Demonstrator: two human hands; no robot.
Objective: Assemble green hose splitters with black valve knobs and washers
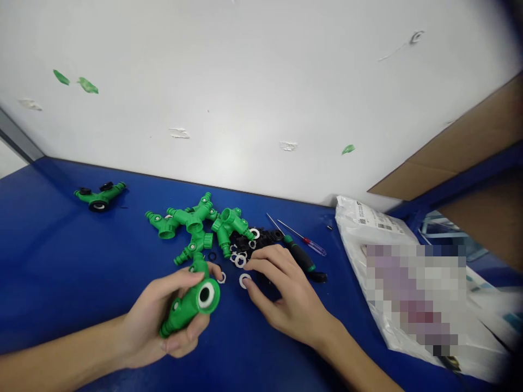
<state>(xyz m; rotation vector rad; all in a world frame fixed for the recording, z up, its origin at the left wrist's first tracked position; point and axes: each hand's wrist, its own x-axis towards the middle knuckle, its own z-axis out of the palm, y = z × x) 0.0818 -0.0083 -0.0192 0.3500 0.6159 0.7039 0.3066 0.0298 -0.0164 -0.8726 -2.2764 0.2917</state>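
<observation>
Left fingers (180,280) clamped on green hose splitter (192,307), right fingers (265,261) apart (beside white washer (244,280))

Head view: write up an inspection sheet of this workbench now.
Surface: blue work table.
Job's things: green plastic hose splitter with a white washer in its port; loose white washer; more green splitters piled.
Clutter: black rings, green-handled screwdriver, clear-handled screwdriver, plastic bag, partly pixelated.
Hands: left hand grips the splitter; right hand sits at the loose washer.
Cables: nothing seen.
Surroundings: white wall with green and white flecks; cardboard at right.
</observation>
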